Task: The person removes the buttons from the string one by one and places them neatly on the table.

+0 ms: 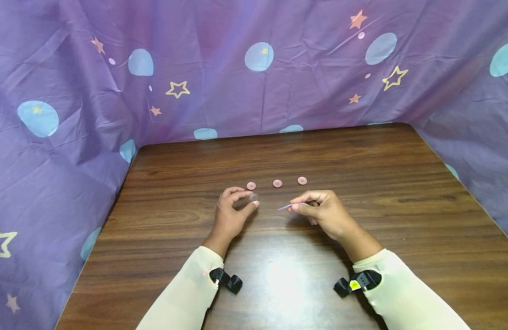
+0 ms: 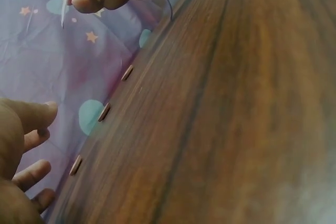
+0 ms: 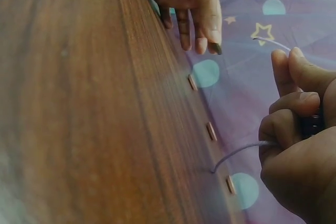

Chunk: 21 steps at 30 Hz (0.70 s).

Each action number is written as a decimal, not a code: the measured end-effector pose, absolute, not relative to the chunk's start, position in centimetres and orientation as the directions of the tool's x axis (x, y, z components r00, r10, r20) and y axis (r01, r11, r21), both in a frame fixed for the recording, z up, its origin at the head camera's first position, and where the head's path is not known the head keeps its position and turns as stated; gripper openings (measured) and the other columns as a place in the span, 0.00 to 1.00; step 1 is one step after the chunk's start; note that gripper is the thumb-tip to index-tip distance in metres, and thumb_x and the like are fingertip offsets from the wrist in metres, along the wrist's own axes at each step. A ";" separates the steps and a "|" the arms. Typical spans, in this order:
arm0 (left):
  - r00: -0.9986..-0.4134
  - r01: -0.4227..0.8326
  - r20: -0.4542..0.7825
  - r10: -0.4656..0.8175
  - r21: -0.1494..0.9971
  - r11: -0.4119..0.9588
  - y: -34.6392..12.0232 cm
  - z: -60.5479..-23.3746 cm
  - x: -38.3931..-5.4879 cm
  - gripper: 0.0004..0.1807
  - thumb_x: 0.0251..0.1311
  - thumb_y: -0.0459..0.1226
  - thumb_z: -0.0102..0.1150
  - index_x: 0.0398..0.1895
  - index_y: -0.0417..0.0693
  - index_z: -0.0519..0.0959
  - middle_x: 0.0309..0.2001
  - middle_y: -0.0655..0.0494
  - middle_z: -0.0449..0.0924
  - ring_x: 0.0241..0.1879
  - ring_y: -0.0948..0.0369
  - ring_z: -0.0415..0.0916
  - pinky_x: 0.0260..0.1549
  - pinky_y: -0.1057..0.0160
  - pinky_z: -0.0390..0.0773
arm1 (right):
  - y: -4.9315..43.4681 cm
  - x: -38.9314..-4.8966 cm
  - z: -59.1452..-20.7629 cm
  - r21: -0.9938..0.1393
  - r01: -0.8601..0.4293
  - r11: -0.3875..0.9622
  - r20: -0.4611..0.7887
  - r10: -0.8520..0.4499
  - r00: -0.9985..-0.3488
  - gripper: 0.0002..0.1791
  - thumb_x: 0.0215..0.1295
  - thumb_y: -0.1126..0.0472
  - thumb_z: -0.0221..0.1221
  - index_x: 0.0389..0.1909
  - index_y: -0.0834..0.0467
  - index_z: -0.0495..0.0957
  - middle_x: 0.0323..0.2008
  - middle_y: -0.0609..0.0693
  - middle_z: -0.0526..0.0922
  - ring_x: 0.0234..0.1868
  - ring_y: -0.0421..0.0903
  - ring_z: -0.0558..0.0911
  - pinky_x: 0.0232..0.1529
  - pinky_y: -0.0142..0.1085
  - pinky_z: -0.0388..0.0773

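Observation:
My left hand [image 1: 231,213] pinches a small round piece [image 1: 254,197] between thumb and fingers; it looks like a dark button, seen edge-on at the fingertips in the right wrist view. Across from it, my right hand [image 1: 326,213] pinches a thin purple cord [image 1: 284,207], its short end pointing toward the left hand. More of the cord [image 3: 231,153] hangs below the right hand in the right wrist view. A dark object [image 3: 312,124] shows inside the right hand's curled fingers, mostly hidden. Just beyond both hands lie pink buttons: left [image 1: 251,185], middle [image 1: 277,183] and right [image 1: 302,180].
The brown wooden table [image 1: 155,256] reaches back to a purple curtain [image 1: 221,55] with stars and blue spots, which also hangs along both sides. Black wrist cameras, left [image 1: 226,280] and right [image 1: 358,283], sit over the pale sleeves.

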State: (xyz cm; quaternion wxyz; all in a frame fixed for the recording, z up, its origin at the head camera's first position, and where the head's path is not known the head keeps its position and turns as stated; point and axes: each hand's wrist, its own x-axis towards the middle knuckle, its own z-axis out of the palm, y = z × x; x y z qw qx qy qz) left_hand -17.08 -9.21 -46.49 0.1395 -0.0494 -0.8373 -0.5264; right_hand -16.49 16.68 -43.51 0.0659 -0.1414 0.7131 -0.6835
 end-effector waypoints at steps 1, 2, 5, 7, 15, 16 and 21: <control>-0.963 0.206 0.262 -0.069 0.873 0.442 -9.2 -46.5 -17.2 0.17 0.50 0.42 0.75 0.44 0.51 0.87 0.53 0.53 0.79 0.59 0.54 0.72 0.62 0.51 0.69 | 16.7 -16.5 -43.5 -0.993 -0.113 0.024 0.101 -0.295 -0.950 0.10 0.57 0.67 0.68 0.38 0.68 0.85 0.27 0.41 0.89 0.12 0.37 0.65 0.12 0.32 0.63; -0.967 0.187 0.243 -0.075 0.879 0.438 -9.3 -46.5 -17.2 0.17 0.50 0.42 0.75 0.44 0.51 0.87 0.53 0.53 0.79 0.59 0.54 0.72 0.62 0.51 0.69 | 16.6 -16.5 -43.5 -0.993 -0.113 0.021 0.102 -0.298 -0.949 0.09 0.57 0.67 0.68 0.38 0.67 0.85 0.27 0.41 0.89 0.12 0.38 0.65 0.12 0.33 0.63; -0.973 0.153 0.212 -0.093 0.892 0.425 -9.3 -46.4 -17.3 0.17 0.49 0.41 0.76 0.43 0.50 0.87 0.52 0.52 0.80 0.58 0.53 0.73 0.63 0.52 0.70 | 16.6 -16.5 -43.5 -0.992 -0.121 0.023 0.108 -0.300 -0.948 0.08 0.57 0.67 0.68 0.37 0.66 0.85 0.26 0.41 0.88 0.11 0.37 0.65 0.11 0.34 0.63; -0.974 0.134 0.198 -0.110 0.896 0.424 -9.2 -46.3 -17.4 0.16 0.49 0.40 0.76 0.43 0.49 0.87 0.51 0.52 0.80 0.57 0.52 0.74 0.63 0.52 0.70 | 16.6 -16.5 -43.5 -0.992 -0.125 0.030 0.111 -0.303 -0.947 0.08 0.57 0.67 0.68 0.36 0.66 0.85 0.26 0.41 0.89 0.11 0.37 0.66 0.11 0.34 0.64; -0.975 0.060 0.162 -0.155 0.855 0.516 -8.9 -46.2 -17.7 0.16 0.48 0.45 0.75 0.41 0.54 0.88 0.50 0.56 0.82 0.56 0.54 0.75 0.62 0.50 0.64 | 16.4 -16.5 -43.5 -0.991 -0.125 0.043 0.106 -0.303 -0.947 0.14 0.57 0.68 0.68 0.39 0.74 0.81 0.26 0.40 0.89 0.11 0.37 0.65 0.11 0.34 0.64; -0.975 0.055 0.160 -0.156 0.848 0.527 -8.9 -46.2 -17.7 0.16 0.48 0.45 0.75 0.41 0.54 0.88 0.50 0.57 0.82 0.57 0.54 0.75 0.62 0.49 0.63 | 16.4 -16.5 -43.5 -0.991 -0.125 0.040 0.107 -0.304 -0.947 0.14 0.57 0.68 0.68 0.39 0.75 0.81 0.26 0.40 0.89 0.11 0.37 0.65 0.11 0.34 0.64; -0.976 0.039 0.153 -0.156 0.826 0.563 -8.8 -46.2 -17.7 0.16 0.49 0.47 0.74 0.42 0.56 0.88 0.53 0.56 0.81 0.58 0.54 0.74 0.63 0.47 0.61 | 16.4 -16.5 -43.5 -0.993 -0.116 0.033 0.101 -0.306 -0.947 0.09 0.57 0.68 0.68 0.38 0.70 0.84 0.26 0.41 0.89 0.11 0.38 0.65 0.11 0.36 0.64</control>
